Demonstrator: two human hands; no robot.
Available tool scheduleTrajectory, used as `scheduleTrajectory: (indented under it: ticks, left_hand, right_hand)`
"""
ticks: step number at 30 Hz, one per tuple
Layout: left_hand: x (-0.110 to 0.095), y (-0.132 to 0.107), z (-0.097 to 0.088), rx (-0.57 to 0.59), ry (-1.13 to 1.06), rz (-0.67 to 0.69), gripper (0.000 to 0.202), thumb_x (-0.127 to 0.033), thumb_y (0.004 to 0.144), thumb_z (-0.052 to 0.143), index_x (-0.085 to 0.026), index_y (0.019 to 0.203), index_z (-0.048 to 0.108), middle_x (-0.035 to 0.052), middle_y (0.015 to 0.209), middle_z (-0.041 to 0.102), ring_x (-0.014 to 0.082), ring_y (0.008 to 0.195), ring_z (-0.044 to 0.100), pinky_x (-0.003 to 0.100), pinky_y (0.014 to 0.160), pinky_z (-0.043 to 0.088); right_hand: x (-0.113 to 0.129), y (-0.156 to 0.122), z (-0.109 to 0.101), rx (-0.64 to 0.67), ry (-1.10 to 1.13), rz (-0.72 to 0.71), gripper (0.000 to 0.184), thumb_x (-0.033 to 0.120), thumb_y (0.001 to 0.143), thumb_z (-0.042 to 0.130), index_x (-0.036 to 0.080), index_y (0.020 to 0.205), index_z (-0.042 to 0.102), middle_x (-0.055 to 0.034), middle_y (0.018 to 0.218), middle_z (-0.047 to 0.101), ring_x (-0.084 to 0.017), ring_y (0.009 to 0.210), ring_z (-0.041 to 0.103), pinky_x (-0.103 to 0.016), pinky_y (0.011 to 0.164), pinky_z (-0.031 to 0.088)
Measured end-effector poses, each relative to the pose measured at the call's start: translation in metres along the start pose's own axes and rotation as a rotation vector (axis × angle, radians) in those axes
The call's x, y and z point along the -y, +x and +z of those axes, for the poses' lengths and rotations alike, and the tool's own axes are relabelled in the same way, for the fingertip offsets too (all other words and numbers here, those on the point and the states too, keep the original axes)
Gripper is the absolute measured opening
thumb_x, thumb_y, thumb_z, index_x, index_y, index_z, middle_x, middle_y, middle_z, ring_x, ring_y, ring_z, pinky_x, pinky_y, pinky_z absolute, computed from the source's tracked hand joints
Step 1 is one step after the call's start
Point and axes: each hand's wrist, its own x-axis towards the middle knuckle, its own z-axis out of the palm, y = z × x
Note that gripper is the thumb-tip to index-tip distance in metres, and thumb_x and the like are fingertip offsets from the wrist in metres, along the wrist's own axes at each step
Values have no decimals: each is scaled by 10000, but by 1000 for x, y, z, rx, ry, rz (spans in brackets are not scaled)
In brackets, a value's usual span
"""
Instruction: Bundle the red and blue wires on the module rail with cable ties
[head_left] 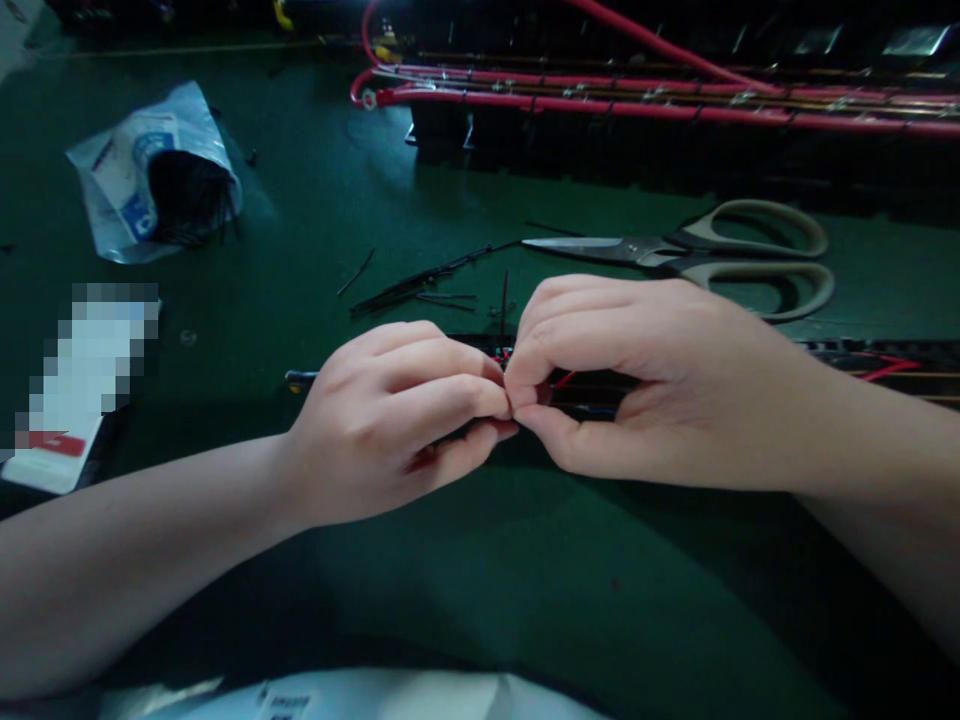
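My left hand (405, 425) and my right hand (645, 385) meet at their fingertips over a long dark strip with wires (592, 390). Both are closed in a pinch, and what lies between the fingers is too small and hidden to make out. Just behind the fingertips a thin black cable tie (505, 305) stands upright, with a bit of red wire at its foot. Beyond the hands several loose black cable ties (420, 283) lie in a pile. Scissors (637, 250) rest closed behind my right hand, their tip pointing left.
An open plastic bag (112, 190) of black cable ties lies at the upper left. Below it is a pale, partly blurred flat object (90, 380). Red cables (600, 105) run along dark equipment at the back. White material (420, 695) edges the front of the green table (480, 590).
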Motion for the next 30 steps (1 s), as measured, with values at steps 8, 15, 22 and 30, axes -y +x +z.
scheduleTrajectory:
  ticks: [8, 15, 22, 30]
  left_hand:
    - [1, -1, 0, 4, 24, 0, 49, -174, 873, 647, -209, 906, 635, 24, 930, 742, 130, 819, 680, 268, 722, 537]
    - [0, 0, 0, 7, -15, 1, 85, -125, 854, 636, -207, 874, 644, 31, 908, 731, 136, 804, 668, 283, 704, 530]
    - [-2, 2, -3, -18, -41, 23, 79, -123, 863, 638, -198, 860, 664, 42, 886, 724, 124, 716, 638, 281, 642, 518]
    - [-1, 0, -4, -22, -29, 17, 99, -136, 885, 617, -223, 885, 664, 43, 897, 724, 121, 798, 689, 227, 666, 565]
  right_hand:
    - [0, 0, 0, 3, 8, 3, 123, 91, 836, 649, 188, 761, 638, 38, 746, 632, -94, 738, 559, -227, 642, 452]
    - [-1, 1, -1, 16, 6, -15, 136, 102, 858, 630, 199, 763, 619, 44, 741, 629, -97, 747, 559, -232, 669, 460]
    - [0, 1, 0, 7, 31, -21, 110, 102, 871, 610, 176, 796, 642, 27, 761, 635, -90, 748, 551, -226, 668, 451]
    - [2, 1, 3, -32, -40, -3, 82, 110, 863, 609, 191, 850, 616, 21, 827, 640, -116, 824, 576, -259, 715, 486]
